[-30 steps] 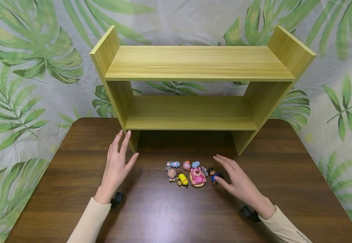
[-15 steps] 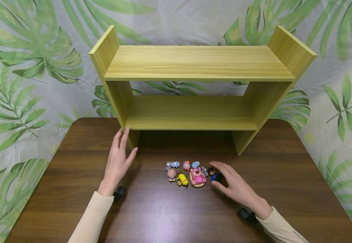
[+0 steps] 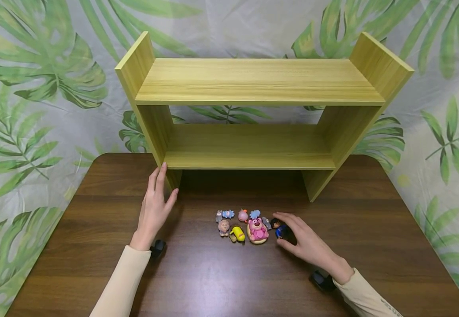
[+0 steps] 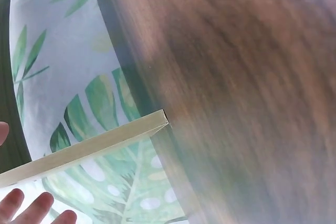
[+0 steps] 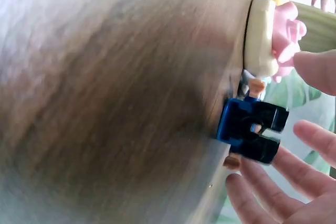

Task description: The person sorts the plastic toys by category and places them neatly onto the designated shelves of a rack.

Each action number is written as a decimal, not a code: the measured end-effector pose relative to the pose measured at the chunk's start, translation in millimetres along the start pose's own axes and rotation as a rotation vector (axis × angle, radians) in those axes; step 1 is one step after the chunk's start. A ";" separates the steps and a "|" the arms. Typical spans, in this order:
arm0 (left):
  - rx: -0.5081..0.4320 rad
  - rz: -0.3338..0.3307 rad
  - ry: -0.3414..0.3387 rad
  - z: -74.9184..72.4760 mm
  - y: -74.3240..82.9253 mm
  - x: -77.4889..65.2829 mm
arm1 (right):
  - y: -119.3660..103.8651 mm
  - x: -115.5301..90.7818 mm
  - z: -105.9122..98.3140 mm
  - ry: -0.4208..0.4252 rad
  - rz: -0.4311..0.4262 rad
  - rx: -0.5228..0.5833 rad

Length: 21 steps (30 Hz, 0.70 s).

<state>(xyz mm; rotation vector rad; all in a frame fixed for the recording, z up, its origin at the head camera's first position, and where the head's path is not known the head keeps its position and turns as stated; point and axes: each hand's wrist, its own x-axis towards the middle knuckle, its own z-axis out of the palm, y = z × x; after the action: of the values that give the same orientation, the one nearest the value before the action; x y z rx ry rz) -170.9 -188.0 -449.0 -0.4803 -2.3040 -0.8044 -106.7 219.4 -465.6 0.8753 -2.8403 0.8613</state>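
My left hand (image 3: 153,213) is beside the left upright of the yellow wooden shelf (image 3: 249,160), fingers extended, fingertips overlapping the upright's front edge in the head view. My right hand (image 3: 308,241) reaches around a small toy figure (image 3: 279,230) with black hair and blue clothes, its thumb and fingers spread apart. In the right wrist view the figure's dark legs (image 5: 265,148) point towards the fingers. Left of it on the table lie a pink bear toy (image 3: 257,231), a yellow toy (image 3: 238,234), a brown lion-like toy (image 3: 223,227) and several smaller grey, blue and pink figures.
The two-tier shelf stands on the dark brown wooden table (image 3: 213,281), towards the back, behind the toys. A leaf-patterned cloth (image 3: 35,88) hangs behind it. Both wrists wear a black camera (image 3: 322,280).
My left hand has moved forward to the shelf's left upright. My right hand has shifted slightly left, closer around the blue-clothed toy figure. The toys have stayed in place.
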 end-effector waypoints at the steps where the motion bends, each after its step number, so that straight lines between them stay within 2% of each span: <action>1: -0.003 0.000 0.004 0.5 -0.7 0.1 | 0.9 0.1 0.3 -0.005 0.004 -0.001; 7: -0.039 0.005 0.032 5.2 -5.7 0.9 | 5.3 1.3 1.8 -0.042 0.043 0.001; 21: -0.089 -0.034 0.061 14.8 -9.5 3.0 | 7.9 5.2 4.7 -0.034 0.038 0.013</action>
<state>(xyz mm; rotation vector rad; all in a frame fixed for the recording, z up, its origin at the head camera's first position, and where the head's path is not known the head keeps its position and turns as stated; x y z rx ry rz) -184.6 -185.1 -459.9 -0.4511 -2.2332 -0.9279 -114.8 219.7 -472.5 0.8484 -2.8929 0.8783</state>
